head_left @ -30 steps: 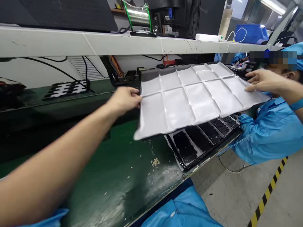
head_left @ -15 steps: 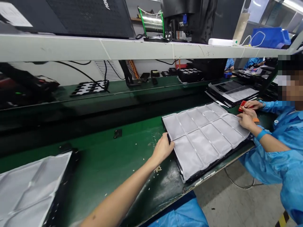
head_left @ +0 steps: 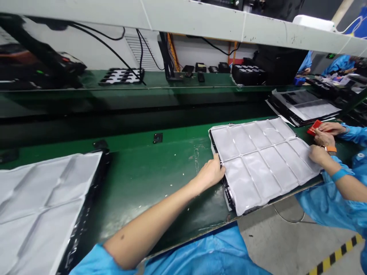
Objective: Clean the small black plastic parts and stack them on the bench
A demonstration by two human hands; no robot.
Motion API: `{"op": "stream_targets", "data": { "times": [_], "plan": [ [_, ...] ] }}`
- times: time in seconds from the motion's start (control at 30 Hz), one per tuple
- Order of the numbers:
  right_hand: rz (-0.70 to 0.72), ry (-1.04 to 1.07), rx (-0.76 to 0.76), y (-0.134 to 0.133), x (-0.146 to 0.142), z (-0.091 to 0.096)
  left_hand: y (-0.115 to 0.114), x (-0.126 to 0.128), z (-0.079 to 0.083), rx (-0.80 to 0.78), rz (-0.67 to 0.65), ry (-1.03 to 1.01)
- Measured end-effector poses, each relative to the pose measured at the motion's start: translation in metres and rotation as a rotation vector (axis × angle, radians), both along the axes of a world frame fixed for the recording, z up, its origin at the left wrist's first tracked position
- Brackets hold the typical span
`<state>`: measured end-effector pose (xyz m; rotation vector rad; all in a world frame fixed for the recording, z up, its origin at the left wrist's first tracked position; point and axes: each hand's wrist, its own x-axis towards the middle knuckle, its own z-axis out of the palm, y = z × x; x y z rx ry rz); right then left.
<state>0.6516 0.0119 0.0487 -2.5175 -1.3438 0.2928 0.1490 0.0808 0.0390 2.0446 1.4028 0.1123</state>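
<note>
A white sheet (head_left: 266,147) with raised grid lines covers a flat black tray (head_left: 226,185) at the bench's front edge. Its left side is in the grasp of my left hand (head_left: 211,173), thumb on top and fingers curled around the edge. My right hand (head_left: 319,154), below a blue wristband, closes on the opposite side; its fingertips are partly hidden. Another similar white sheet (head_left: 37,198) over a black tray lies at the left, apart from both hands.
A co-worker's hands (head_left: 327,131) hold a red object (head_left: 314,127) just beyond my right hand. More sheeted black trays (head_left: 304,107) are stacked behind. A small black part (head_left: 157,138) lies on the green bench (head_left: 143,172). A white shelf (head_left: 172,17) runs overhead.
The view has tipped downward and swung left, bringing more of the left tray into sight. Both hands keep their hold on the tray's sides, which shows little shift on the bench.
</note>
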Motion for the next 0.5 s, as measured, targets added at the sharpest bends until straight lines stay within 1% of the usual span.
{"op": "stream_targets", "data": {
  "times": [0.07, 0.17, 0.33, 0.43, 0.5],
  "plan": [
    [-0.043, -0.031, -0.073, -0.004, -0.002, -0.001, 0.005, 0.001, 0.001, -0.006, 0.005, -0.003],
    [-0.071, -0.064, -0.104, -0.006, -0.008, -0.003, 0.012, 0.003, 0.002, -0.009, 0.013, 0.004],
    [-0.059, -0.100, -0.033, 0.002, -0.023, -0.007, 0.021, -0.004, 0.005, -0.017, 0.026, 0.019],
    [-0.031, -0.101, 0.020, -0.001, -0.030, 0.000, 0.030, -0.010, 0.010, 0.020, 0.056, 0.034],
    [-0.007, -0.095, 0.066, -0.010, -0.031, 0.008, 0.045, -0.010, 0.017, 0.108, 0.096, 0.024]
  ]
}}
